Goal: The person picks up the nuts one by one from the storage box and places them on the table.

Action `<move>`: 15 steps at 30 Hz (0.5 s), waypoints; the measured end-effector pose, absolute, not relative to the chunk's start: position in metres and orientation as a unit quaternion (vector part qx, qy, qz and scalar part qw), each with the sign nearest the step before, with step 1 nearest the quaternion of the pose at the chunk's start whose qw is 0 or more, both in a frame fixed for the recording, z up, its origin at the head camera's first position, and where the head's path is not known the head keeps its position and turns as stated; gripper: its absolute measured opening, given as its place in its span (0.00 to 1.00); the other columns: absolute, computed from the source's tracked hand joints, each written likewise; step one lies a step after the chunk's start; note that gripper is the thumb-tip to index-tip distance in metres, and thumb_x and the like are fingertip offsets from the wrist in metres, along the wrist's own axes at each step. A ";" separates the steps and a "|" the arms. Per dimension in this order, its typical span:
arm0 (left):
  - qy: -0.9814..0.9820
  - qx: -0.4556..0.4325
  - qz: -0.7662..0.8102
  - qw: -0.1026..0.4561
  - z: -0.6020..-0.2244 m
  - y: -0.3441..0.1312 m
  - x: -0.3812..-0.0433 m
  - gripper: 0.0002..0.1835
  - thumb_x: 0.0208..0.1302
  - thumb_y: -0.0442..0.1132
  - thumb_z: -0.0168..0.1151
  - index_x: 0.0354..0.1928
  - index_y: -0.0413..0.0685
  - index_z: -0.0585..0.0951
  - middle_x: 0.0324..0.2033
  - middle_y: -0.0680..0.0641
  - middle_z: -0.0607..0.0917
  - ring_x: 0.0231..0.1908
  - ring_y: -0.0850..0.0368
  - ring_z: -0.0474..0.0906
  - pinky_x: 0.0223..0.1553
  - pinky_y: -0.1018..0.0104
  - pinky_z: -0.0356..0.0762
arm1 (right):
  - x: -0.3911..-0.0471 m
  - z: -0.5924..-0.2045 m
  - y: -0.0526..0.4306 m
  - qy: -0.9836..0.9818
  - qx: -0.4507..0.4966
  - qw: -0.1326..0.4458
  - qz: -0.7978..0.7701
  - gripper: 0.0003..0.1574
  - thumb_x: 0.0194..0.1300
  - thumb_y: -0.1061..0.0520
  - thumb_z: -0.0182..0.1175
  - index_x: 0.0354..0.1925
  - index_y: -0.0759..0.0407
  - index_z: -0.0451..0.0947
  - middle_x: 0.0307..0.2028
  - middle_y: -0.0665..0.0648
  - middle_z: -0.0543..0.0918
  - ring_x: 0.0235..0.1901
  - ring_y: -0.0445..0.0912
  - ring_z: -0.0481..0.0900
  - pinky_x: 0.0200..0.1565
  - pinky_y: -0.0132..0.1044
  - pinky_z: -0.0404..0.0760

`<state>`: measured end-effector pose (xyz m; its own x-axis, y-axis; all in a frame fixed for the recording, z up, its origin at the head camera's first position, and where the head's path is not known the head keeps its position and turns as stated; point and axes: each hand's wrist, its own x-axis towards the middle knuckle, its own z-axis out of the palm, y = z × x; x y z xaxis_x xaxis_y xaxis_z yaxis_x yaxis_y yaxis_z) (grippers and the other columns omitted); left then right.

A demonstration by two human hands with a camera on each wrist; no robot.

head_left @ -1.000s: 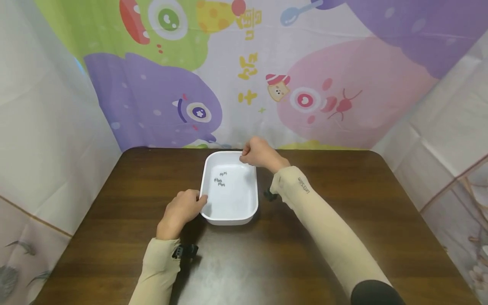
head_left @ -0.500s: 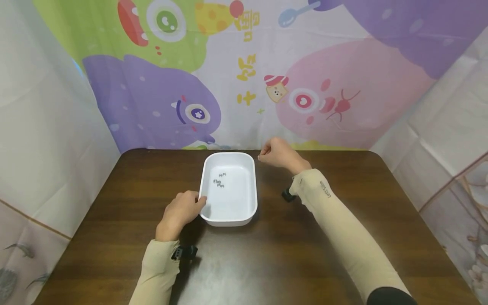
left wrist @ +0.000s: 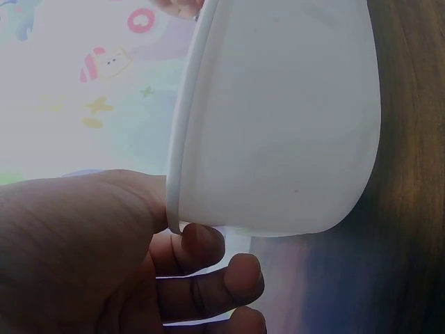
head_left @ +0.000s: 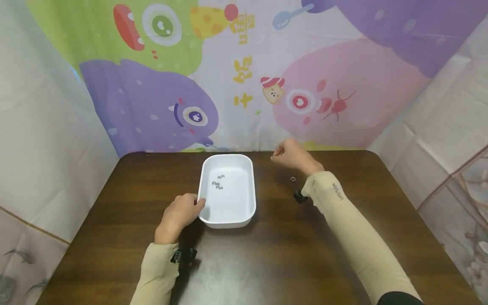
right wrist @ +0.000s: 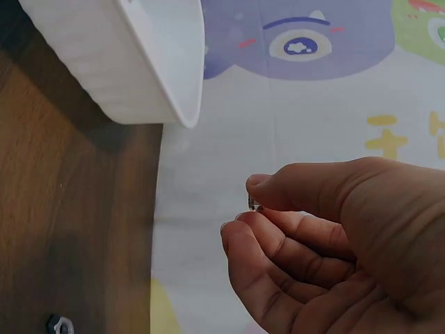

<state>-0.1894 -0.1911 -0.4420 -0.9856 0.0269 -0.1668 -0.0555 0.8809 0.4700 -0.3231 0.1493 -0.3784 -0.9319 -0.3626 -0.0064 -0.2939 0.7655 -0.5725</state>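
My left hand (head_left: 180,216) grips the near left rim of a white rectangular tray (head_left: 248,212), thumb over the edge; in the left wrist view its fingers curl under the rim. Several small metal nuts (head_left: 217,184) lie inside, toward the tray's left side. Off the tray's far right corner, my right hand (head_left: 295,156) is raised and pinches a small metal nut (right wrist: 254,204) between thumb and fingertip, the piece mostly covered. Another nut (head_left: 292,179) rests on the table just below that hand, and shows at the bottom left of the right wrist view.
The dark wooden table (head_left: 244,262) ends at a printed cartoon curtain (head_left: 244,127) right behind the tray. Pale curtains (head_left: 49,127) hang at both sides. A dark wrist camera (head_left: 300,196) sits at the right wrist, close to the loose nut.
My right hand has moved right, from over the tray's far right corner to beside it. The loose nut on the table has come into view. The left hand keeps its grip.
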 end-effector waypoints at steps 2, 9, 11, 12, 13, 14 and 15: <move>0.966 -0.004 0.245 0.084 -0.442 -0.191 -0.189 0.20 0.74 0.51 0.53 0.44 0.41 0.85 0.33 0.43 0.85 0.29 0.51 0.75 0.28 0.58 0.70 | -0.324 -0.381 0.153 0.939 -0.173 0.056 -0.291 0.11 0.66 0.56 0.66 0.37 0.64 0.85 0.39 0.61 0.87 0.33 0.48 0.80 0.42 0.44 0.80; 0.965 -0.007 0.246 0.087 -0.442 -0.191 -0.189 0.21 0.74 0.51 0.52 0.46 0.41 0.86 0.35 0.42 0.86 0.29 0.51 0.75 0.28 0.58 0.70 | -0.323 -0.387 0.169 0.942 -0.152 0.077 -0.289 0.12 0.69 0.55 0.65 0.41 0.64 0.84 0.40 0.62 0.87 0.35 0.51 0.82 0.42 0.46 0.82; 0.965 -0.008 0.246 0.087 -0.442 -0.191 -0.189 0.21 0.74 0.51 0.52 0.45 0.41 0.86 0.34 0.43 0.85 0.29 0.51 0.75 0.28 0.58 0.70 | -0.322 -0.389 0.173 0.943 -0.155 0.079 -0.284 0.12 0.69 0.55 0.65 0.41 0.65 0.85 0.39 0.63 0.88 0.35 0.51 0.84 0.42 0.46 0.83; 0.965 -0.008 0.246 0.086 -0.442 -0.192 -0.190 0.21 0.74 0.51 0.52 0.45 0.42 0.86 0.34 0.43 0.85 0.29 0.51 0.75 0.28 0.58 0.70 | -0.321 -0.390 0.174 0.943 -0.157 0.079 -0.282 0.12 0.69 0.56 0.65 0.41 0.66 0.85 0.39 0.63 0.88 0.35 0.51 0.85 0.41 0.46 0.83; 0.965 -0.008 0.246 0.086 -0.442 -0.192 -0.190 0.21 0.74 0.51 0.52 0.45 0.42 0.86 0.34 0.43 0.85 0.29 0.51 0.75 0.28 0.58 0.70 | -0.321 -0.390 0.175 0.943 -0.157 0.081 -0.281 0.13 0.69 0.56 0.65 0.42 0.66 0.85 0.39 0.63 0.88 0.35 0.51 0.85 0.41 0.45 0.83; 0.966 -0.007 0.245 0.086 -0.442 -0.192 -0.190 0.21 0.74 0.51 0.52 0.46 0.42 0.86 0.34 0.43 0.85 0.29 0.51 0.75 0.29 0.58 0.70 | -0.320 -0.390 0.177 0.944 -0.157 0.083 -0.279 0.13 0.69 0.56 0.65 0.41 0.67 0.85 0.38 0.63 0.88 0.34 0.51 0.85 0.40 0.44 0.83; 0.966 -0.007 0.245 0.086 -0.442 -0.192 -0.190 0.21 0.74 0.51 0.52 0.46 0.42 0.86 0.34 0.43 0.85 0.29 0.51 0.75 0.29 0.58 0.70 | -0.320 -0.391 0.178 0.944 -0.157 0.083 -0.278 0.12 0.69 0.56 0.65 0.41 0.67 0.85 0.37 0.62 0.88 0.33 0.50 0.84 0.39 0.43 0.83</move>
